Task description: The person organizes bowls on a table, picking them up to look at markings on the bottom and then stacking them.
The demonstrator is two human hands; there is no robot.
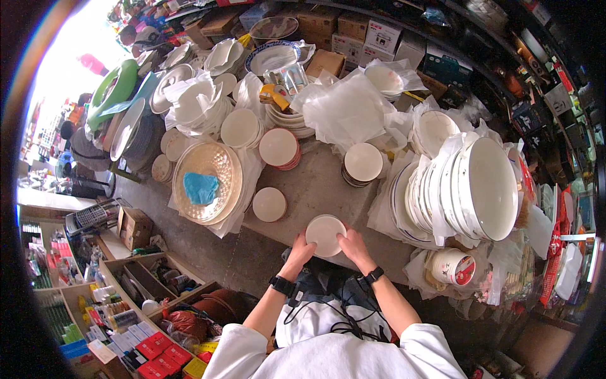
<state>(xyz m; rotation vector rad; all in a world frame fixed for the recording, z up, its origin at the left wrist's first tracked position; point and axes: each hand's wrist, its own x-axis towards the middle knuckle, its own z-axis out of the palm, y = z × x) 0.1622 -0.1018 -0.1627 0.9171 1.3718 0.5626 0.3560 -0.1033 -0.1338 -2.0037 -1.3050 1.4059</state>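
Observation:
A round white bowl (pixel 326 235) is held at the near edge of the table between my two hands. My left hand (pixel 303 248) closes on its left rim, and my right hand (pixel 352 245) grips the right side. Whether more bowls sit beneath it, I cannot tell. Just beyond my left hand stands a white bowl (pixel 269 204). Farther back is a stack of bowls with red outsides (pixel 279 148). Beyond my right hand rises a stack of dark-sided bowls (pixel 363 162). The grey table (pixel 309 183) shows between these stacks.
Large white basins (pixel 486 189) lean in a row at the right, above a white tub (pixel 453 266). A beige dimpled tray (pixel 227 170) with a blue cloth (pixel 201 188) lies left. White wrapping sheets (pixel 344 110) cover the back. Wooden bins (pixel 110 268) fill the lower left.

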